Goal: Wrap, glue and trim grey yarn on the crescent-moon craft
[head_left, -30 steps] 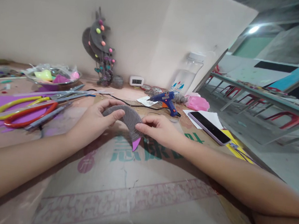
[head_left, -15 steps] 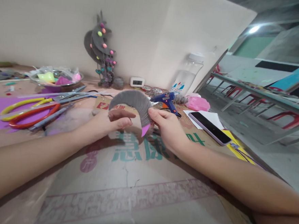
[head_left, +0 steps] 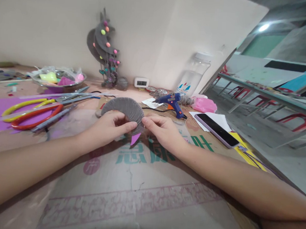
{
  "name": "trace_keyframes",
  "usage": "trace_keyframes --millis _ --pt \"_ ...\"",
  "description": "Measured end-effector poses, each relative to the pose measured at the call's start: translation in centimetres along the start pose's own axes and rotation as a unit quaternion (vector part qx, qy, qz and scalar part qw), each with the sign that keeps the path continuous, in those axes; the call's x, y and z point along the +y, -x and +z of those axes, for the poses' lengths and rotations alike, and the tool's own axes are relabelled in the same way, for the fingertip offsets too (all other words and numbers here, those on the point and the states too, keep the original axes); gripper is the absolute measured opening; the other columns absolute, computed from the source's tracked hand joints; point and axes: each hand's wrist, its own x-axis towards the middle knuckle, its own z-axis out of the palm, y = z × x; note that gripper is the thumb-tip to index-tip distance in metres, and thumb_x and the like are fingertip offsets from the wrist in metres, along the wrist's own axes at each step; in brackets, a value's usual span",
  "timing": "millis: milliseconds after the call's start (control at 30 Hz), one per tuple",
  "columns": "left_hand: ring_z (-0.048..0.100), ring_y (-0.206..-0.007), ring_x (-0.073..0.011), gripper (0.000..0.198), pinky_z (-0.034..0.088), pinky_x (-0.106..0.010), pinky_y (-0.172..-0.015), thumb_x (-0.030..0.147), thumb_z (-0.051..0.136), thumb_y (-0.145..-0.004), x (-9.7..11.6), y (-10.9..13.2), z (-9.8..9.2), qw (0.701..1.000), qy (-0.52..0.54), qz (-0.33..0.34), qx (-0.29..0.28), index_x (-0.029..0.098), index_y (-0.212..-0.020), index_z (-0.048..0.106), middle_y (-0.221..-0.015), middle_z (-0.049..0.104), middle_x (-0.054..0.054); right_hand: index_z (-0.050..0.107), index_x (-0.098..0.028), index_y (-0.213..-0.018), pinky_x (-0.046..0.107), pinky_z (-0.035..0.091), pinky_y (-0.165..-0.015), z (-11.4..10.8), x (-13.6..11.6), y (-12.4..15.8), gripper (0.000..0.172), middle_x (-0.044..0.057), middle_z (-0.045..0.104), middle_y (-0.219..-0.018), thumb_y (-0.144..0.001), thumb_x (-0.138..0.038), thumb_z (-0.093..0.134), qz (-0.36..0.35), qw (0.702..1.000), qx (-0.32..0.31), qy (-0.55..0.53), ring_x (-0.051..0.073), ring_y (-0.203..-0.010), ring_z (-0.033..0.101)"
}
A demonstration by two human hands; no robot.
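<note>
A crescent wrapped in grey yarn (head_left: 123, 106) is held up above the cardboard sheet (head_left: 97, 194), its bare purple tip pointing down. My left hand (head_left: 117, 124) is closed on the inner curve of the crescent, thumb near the purple tip. At the crescent's right edge, just above that tip, my right hand (head_left: 162, 129) pinches with thumb and forefinger. Whether those fingers hold the yarn strand or the crescent's edge is too small to tell. Behind my right hand lies a blue glue gun (head_left: 173, 102).
Scissors with yellow and red handles (head_left: 35, 115) lie left, near a metal bowl (head_left: 34, 82) of craft bits. A decorated grey moon (head_left: 105, 45) leans on the wall by a small clock (head_left: 141, 82). To the right are a water bottle (head_left: 193, 75) and a phone (head_left: 217, 130).
The crescent has moved left and slightly down. My left hand, earlier with fingers apart beside it, has closed on it. My right hand has shifted left, its fingers now at the crescent's edge.
</note>
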Motion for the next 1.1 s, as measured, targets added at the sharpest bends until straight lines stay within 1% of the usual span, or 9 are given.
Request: trace_keyframes --millis 67,167,300,433,500,600,867,933,1100 --pt "0.052 -0.056 -0.0147 0.038 0.037 -0.025 -0.050 0.049 0.051 -0.081 0.01 0.02 -0.04 1.000 0.010 -0.017 0.000 0.019 -0.058 0.056 -0.057 0.056 0.001 0.061 -0.016 -0.073 0.023 0.037 -0.060 -0.26 0.07 -0.03 0.038 0.000 0.054 -0.070 -0.087 -0.047 0.045 0.003 1.000 0.003 0.005 0.010 -0.064 0.046" --pt "0.053 -0.055 -0.0150 0.041 0.038 -0.025 -0.051 0.052 0.050 -0.082 0.11 0.13 -0.17 0.999 0.023 -0.029 0.013 0.019 -0.058 0.055 -0.057 0.059 0.000 0.062 -0.015 -0.080 0.023 0.037 -0.059 -0.60 0.03 0.06 0.037 0.000 0.056 -0.070 -0.087 -0.048 0.046 0.002 0.999 -0.014 0.030 0.010 -0.062 0.046" --pt "0.053 -0.054 -0.0152 0.040 0.038 -0.026 -0.052 0.050 0.050 -0.082 0.27 0.17 -0.30 0.999 0.032 -0.028 0.026 0.020 -0.056 0.054 -0.056 0.060 0.000 0.064 -0.016 -0.081 0.025 0.041 -0.066 -0.57 -0.21 0.20 0.027 0.003 0.062 -0.079 -0.084 -0.040 0.053 -0.022 0.997 -0.027 0.073 0.012 -0.070 0.052" --pt "0.053 -0.054 -0.0160 0.039 0.038 -0.027 -0.051 0.049 0.051 -0.082 0.26 0.11 -0.27 0.998 0.042 -0.031 0.025 0.020 -0.056 0.054 -0.056 0.061 0.000 0.063 -0.016 -0.077 0.026 0.043 -0.071 -0.16 -0.22 0.27 0.017 0.002 0.064 -0.080 -0.081 -0.032 0.058 -0.010 0.996 -0.015 0.084 0.014 -0.075 0.055" --pt "0.054 -0.054 -0.0164 0.038 0.038 -0.028 -0.052 0.049 0.051 -0.082 0.21 0.13 -0.23 0.998 0.044 -0.037 0.022 0.020 -0.057 0.054 -0.057 0.063 -0.001 0.062 -0.016 -0.077 0.027 0.043 -0.072 -0.06 -0.12 0.31 0.016 0.002 0.063 -0.079 -0.082 -0.031 0.057 -0.006 0.997 -0.003 0.082 0.014 -0.075 0.056" --pt "0.055 -0.056 -0.0167 0.038 0.038 -0.028 -0.054 0.049 0.051 -0.082 0.17 0.19 -0.21 0.998 0.043 -0.038 0.031 0.021 -0.058 0.054 -0.057 0.063 0.000 0.061 -0.017 -0.077 0.027 0.043 -0.073 -0.06 -0.04 0.37 0.017 0.002 0.063 -0.079 -0.083 -0.031 0.055 -0.023 0.997 0.001 0.079 0.014 -0.075 0.056" --pt "0.054 -0.055 -0.0161 0.038 0.037 -0.028 -0.055 0.047 0.052 -0.083 0.11 0.16 -0.16 0.998 0.035 -0.022 0.046 0.021 -0.055 0.052 -0.055 0.062 0.001 0.062 -0.017 -0.076 0.026 0.042 -0.073 -0.15 0.29 0.20 0.020 0.001 0.062 -0.077 -0.085 -0.032 0.053 -0.068 0.992 -0.029 0.101 0.012 -0.074 0.055" --pt "0.054 -0.054 -0.0158 0.039 0.037 -0.028 -0.054 0.048 0.052 -0.083 0.08 0.18 -0.13 0.998 0.034 -0.023 0.045 0.021 -0.055 0.051 -0.054 0.062 0.001 0.062 -0.017 -0.076 0.026 0.042 -0.072 -0.12 0.35 0.15 0.019 0.001 0.061 -0.076 -0.085 -0.032 0.053 -0.056 0.993 -0.024 0.102 0.012 -0.073 0.054" --pt "0.054 -0.054 -0.0158 0.041 0.037 -0.028 -0.053 0.051 0.050 -0.083 0.15 0.26 -0.23 0.999 0.028 -0.027 0.034 0.020 -0.055 0.051 -0.056 0.063 0.000 0.061 -0.016 -0.079 0.025 0.042 -0.066 -0.04 0.05 0.22 0.021 0.001 0.060 -0.074 -0.085 -0.034 0.052 0.011 0.996 -0.004 0.090 0.012 -0.069 0.052"
